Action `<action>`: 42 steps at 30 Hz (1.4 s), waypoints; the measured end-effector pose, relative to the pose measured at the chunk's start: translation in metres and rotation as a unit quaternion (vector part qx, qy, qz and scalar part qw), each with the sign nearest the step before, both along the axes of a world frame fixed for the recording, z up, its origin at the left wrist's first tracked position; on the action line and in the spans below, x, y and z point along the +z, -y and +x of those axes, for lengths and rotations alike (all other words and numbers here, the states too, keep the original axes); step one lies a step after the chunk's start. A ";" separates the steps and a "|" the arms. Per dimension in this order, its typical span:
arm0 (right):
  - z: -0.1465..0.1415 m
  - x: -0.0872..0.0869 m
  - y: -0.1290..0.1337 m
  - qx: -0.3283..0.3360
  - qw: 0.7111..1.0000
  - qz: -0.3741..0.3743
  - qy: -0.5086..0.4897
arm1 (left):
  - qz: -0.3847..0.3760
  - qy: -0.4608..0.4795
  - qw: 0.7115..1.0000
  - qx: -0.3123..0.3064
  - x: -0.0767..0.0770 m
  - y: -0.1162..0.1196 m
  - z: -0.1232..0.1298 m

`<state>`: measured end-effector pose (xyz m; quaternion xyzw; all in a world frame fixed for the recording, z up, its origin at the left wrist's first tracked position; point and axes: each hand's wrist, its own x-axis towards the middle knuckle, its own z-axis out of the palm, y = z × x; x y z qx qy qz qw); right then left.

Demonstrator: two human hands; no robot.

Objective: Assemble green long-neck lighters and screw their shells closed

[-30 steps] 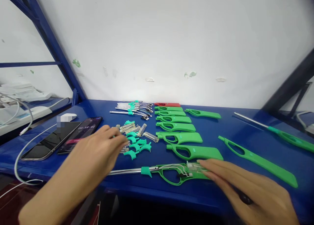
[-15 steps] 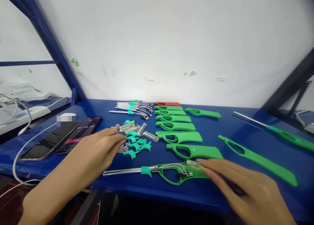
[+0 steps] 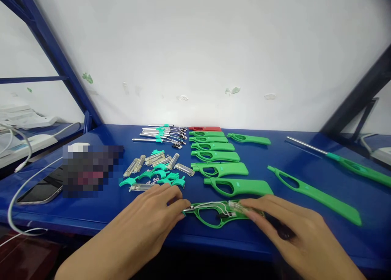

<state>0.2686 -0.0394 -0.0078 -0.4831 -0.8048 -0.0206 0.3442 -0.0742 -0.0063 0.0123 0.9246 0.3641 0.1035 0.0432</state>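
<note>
An opened green lighter shell lies near the table's front edge, with white wires and a black igniter part inside it. My left hand is closed round the metal lighter tube at the shell's left end and hides most of the tube. Between the fingertips of my right hand is a clear fuel tank, held over the handle part of the shell. A dark object shows partly under my right palm; I cannot make out what it is.
Teal triggers and clear tanks lie loose beyond my left hand. Behind them are wired metal tubes. Several green shells and a red one form a column. An assembled lighter lies right, a phone left.
My left hand has moved from the loose teal triggers to the metal tube and closed on it. The right hand keeps the clear tank at the shell. The view has shifted slightly.
</note>
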 end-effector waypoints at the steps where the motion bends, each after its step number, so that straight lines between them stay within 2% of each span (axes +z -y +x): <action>1: 0.000 0.000 0.000 0.001 1.000 -0.005 0.000 | -0.001 0.000 1.000 0.002 -0.001 -0.001 -0.001; 8: 0.000 0.001 0.001 0.009 1.000 -0.002 -0.016 | -0.034 -0.046 0.998 0.039 -0.007 0.005 -0.007; 13: 0.000 0.001 0.000 0.007 1.000 -0.010 -0.007 | 0.052 -0.080 0.994 0.055 -0.006 0.016 -0.007; 16: -0.001 0.000 0.000 0.009 1.000 -0.007 -0.013 | 0.089 -0.079 0.992 0.048 0.001 0.018 0.000; 24: 0.000 -0.002 0.000 0.006 1.000 -0.019 -0.020 | 0.024 0.066 0.997 0.027 0.027 0.012 0.025; 29: 0.001 -0.004 0.000 0.004 0.999 -0.024 -0.026 | 0.021 0.116 0.993 0.027 0.034 0.012 0.021; 32: 0.000 -0.004 0.000 0.004 0.999 -0.025 -0.031 | 0.054 0.143 0.987 0.046 0.043 0.009 0.011; 36: 0.000 -0.004 0.000 0.003 0.999 -0.021 -0.038 | 0.114 0.156 0.977 0.095 0.067 -0.015 -0.009; 39: 0.000 -0.004 -0.001 0.005 0.999 -0.020 -0.036 | 0.123 0.138 0.976 0.112 0.087 -0.054 -0.027; 42: -0.001 -0.003 -0.002 0.008 0.999 -0.020 -0.038 | 0.086 0.102 0.984 0.119 0.099 -0.102 -0.044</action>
